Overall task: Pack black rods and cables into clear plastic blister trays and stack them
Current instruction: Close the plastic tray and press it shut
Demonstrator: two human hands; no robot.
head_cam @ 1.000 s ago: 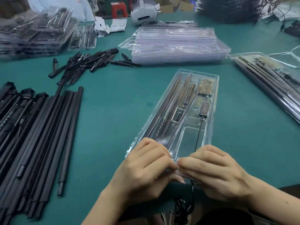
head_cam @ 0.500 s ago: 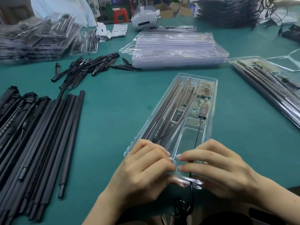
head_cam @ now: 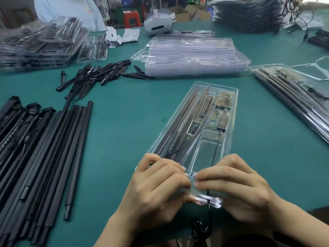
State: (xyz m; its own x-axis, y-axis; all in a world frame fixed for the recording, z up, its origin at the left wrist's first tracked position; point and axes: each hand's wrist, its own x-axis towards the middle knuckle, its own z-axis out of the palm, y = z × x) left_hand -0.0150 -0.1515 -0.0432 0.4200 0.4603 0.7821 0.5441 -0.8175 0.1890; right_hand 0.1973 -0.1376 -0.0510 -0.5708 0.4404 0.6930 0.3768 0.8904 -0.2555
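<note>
While your left hand and right hand stay clamped on the blister tray's near edge, it has shifted slightly on the counter; the cable dangles out, so closing isn't finished.

Both forearms are bare, with no sleeves, watch or bracelet showing. The left hand and the right hand wear no gloves or rings. The fingernails are short and rounded, pale and glossy at the tips near the middle.
</note>
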